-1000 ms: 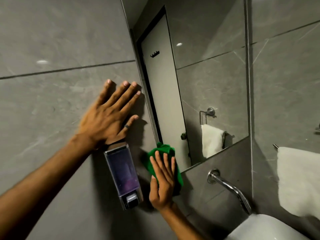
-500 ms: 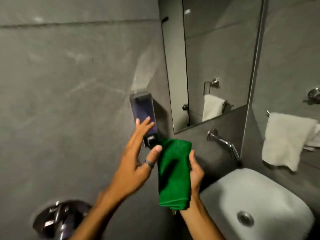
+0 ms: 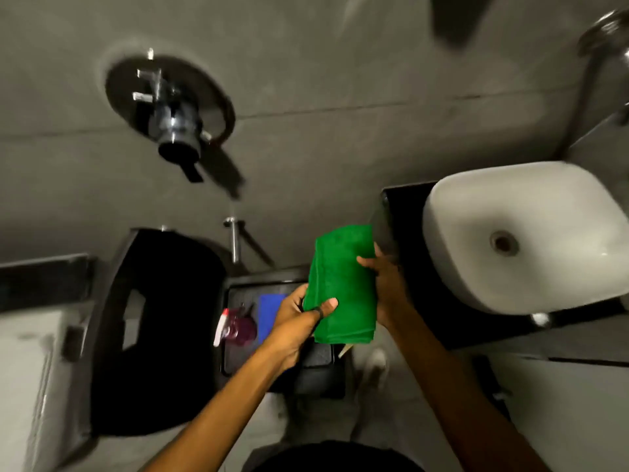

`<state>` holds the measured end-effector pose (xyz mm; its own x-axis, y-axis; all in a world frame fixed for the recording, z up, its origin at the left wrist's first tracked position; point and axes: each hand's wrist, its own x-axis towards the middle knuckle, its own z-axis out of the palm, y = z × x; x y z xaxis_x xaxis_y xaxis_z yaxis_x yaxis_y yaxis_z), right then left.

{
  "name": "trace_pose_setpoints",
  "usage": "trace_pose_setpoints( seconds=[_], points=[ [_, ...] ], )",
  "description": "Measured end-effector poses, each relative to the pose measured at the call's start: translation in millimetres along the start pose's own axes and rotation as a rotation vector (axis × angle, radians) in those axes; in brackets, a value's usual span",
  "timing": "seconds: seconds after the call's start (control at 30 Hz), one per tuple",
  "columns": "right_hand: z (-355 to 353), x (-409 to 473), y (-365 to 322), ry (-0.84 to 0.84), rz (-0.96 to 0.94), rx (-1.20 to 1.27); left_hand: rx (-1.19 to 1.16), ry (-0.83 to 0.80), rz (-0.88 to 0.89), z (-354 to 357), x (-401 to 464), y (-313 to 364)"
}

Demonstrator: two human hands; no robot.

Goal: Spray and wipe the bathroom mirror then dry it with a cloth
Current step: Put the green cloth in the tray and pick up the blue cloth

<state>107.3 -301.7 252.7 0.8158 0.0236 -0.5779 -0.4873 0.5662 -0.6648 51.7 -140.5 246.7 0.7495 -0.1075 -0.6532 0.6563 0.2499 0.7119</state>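
Head view: two hands (image 3: pixel 340 308), one green cloth (image 3: pixel 343 284)

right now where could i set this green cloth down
Bare black counter left of the white basin, just behind the green cloth both hands hold. The black tray below is crowded: spray bottle, blue item.

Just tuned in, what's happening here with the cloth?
A person is looking down and holding a folded green cloth with both hands: the left hand pinches its lower left edge, and the right hand grips its right side. The mirror is out of view. Below the cloth, a spray bottle and a blue item sit on a dark tray. The white sink is to the right.
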Motion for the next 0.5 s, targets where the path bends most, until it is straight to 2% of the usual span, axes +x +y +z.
trace_pose_setpoints(
  seconds=[0.23, 0.37, 0.5],
  points=[
    [-83.7, 95.0, 149.4, 0.164, 0.268, -0.376, -0.030, 0.353, -0.162, -45.4, 64.2, -161.9],
    [-104.9, 145.3, 208.6, 0.206, 0.274, -0.473, -0.098, 0.422, -0.143, -65.7, 111.8, -219.3],
    [-127.6, 189.3, 253.9, 0.189, 0.236, -0.531, -0.050, 0.417, -0.138, -91.7, 164.9, -264.6]
  ],
)
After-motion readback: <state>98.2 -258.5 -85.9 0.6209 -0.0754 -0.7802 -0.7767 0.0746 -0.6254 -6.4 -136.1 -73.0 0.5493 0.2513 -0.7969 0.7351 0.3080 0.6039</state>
